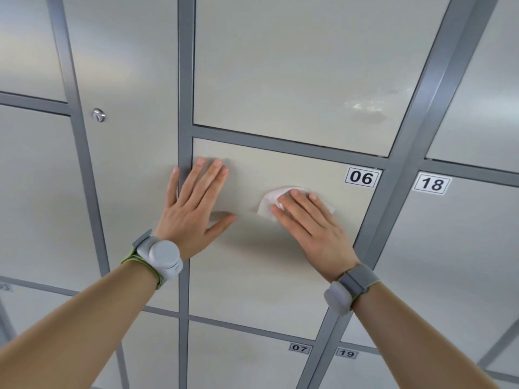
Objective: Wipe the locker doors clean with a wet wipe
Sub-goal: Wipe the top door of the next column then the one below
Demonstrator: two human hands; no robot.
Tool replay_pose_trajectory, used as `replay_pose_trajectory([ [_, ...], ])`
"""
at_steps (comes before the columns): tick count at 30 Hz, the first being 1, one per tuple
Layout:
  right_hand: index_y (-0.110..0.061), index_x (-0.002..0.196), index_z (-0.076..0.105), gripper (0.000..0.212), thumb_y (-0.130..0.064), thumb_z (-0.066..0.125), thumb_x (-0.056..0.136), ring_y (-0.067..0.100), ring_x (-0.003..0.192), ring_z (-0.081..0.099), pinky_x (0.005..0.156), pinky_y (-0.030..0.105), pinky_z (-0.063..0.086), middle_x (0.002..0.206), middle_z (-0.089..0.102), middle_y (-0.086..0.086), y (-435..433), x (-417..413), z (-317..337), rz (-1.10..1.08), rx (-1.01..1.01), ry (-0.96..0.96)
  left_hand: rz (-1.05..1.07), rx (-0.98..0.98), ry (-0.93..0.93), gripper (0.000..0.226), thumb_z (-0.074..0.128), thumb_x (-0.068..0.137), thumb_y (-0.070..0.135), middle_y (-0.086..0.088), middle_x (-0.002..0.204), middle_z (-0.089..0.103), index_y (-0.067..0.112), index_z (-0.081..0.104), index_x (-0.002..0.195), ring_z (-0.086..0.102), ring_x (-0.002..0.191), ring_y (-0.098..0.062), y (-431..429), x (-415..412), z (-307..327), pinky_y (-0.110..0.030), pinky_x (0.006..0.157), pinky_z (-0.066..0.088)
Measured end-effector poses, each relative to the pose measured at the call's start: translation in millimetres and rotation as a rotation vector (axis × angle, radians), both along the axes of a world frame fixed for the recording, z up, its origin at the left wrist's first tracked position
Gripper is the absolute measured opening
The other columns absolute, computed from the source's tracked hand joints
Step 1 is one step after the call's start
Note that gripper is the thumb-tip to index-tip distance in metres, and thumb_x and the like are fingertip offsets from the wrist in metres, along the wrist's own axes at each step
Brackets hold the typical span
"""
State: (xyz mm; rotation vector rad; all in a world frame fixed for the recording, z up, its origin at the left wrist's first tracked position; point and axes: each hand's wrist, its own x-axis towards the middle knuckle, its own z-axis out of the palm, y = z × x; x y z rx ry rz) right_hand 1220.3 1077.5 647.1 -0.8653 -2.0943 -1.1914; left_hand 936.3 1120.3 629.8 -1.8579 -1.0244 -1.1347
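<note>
Left hand point(193, 209): it is lying flat and fully open on the locker door point(252, 262), fingers spread, near the door's upper left corner; it is holding nothing.
Right hand point(309, 223): it is pressing flat on the wet wipe point(268, 204), fingers stretched out and close together, not curled around it.
Wet wipe: it is sitting crumpled and white in the middle of the frame, between the palm and the door, showing out to the left and above the fingers.
Locker door: it is carrying the label 06 point(362, 177) at its upper right corner, just beside the right hand.
Door above point(280, 66): it is showing a dull smear point(365, 108) at the right.
Wrists: each is wearing a grey band with a pale device point(164, 258).
Neighbouring doors: they are showing labels 18 point(432, 183), 07 point(300, 348), 19 point(347, 353); a round lock point(98, 115) is sitting at the upper left.
</note>
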Motion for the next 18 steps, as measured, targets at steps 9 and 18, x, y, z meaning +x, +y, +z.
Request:
replay_pose_trajectory([
  [9,-0.01,0.144,0.051,0.051,0.002,0.038,0.097,0.025,0.142,0.041,0.12,0.043,0.028,0.15,0.049,0.006,0.0,-1.1,-35.5,0.028,-0.033,-0.229,0.046,-0.025,0.004,0.078,0.049,0.099,0.054,-0.008,0.165,0.024,0.007,0.026,0.158,0.017,0.154,-0.029,2.5,-17.8,-13.9,-0.058,0.122,0.018],
  [18,-0.009,0.139,0.057,0.052,0.01,0.029,0.099,0.027,0.139,0.046,0.118,0.045,0.031,0.144,0.055,0.007,4.8,-6.7,-3.1,0.012,0.036,-0.051,0.043,-0.029,0.002,0.077,0.051,0.099,0.051,-0.008,0.166,0.023,0.007,0.027,0.158,0.015,0.155,-0.029,1.0,-16.3,-14.9,-0.055,0.124,0.014],
])
